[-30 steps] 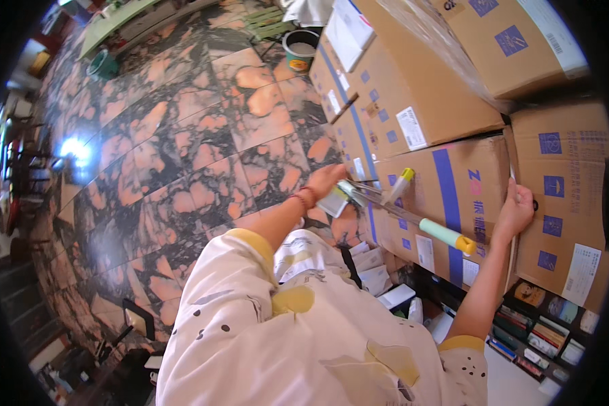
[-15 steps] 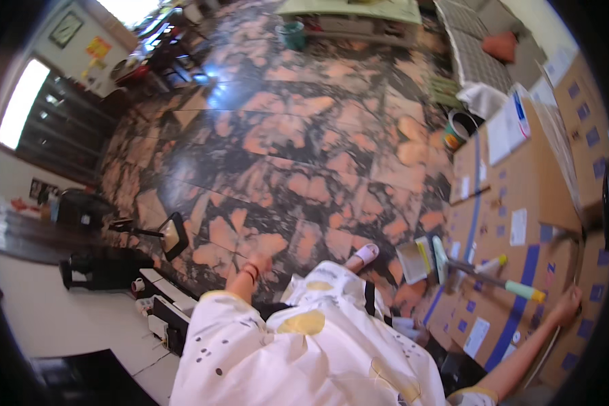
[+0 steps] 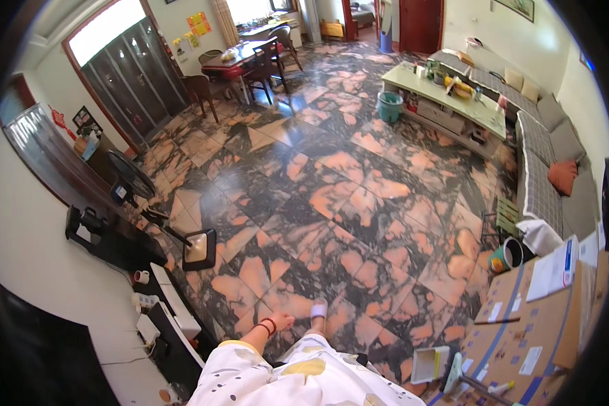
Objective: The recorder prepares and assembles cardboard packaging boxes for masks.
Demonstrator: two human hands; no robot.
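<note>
My left hand [image 3: 281,321], with a red bracelet at its wrist, hangs in front of me above the marble-patterned floor [image 3: 345,264]. It looks loosely open, and no object shows in it. A foot in a pale slipper [image 3: 319,308] is just to its right. My right hand is out of view. At the lower right, a squeegee-like tool with a mint-green head [image 3: 453,373] leans against large cardboard boxes [image 3: 504,352]. A pale dustpan-like tray [image 3: 430,364] stands beside it.
To the left are a floor fan's base [image 3: 199,249] and a low white cabinet [image 3: 172,301]. Farther off stand a dining table [image 3: 240,61], a green bin [image 3: 389,107], a pale-green coffee table [image 3: 453,98] and a grey sofa [image 3: 541,183]. A bucket [image 3: 506,256] stands near the boxes.
My view has lifted, showing more of the far room. My right hand, earlier at the edge of the cardboard boxes, has left the view. A slippered foot now shows beside my left hand.
</note>
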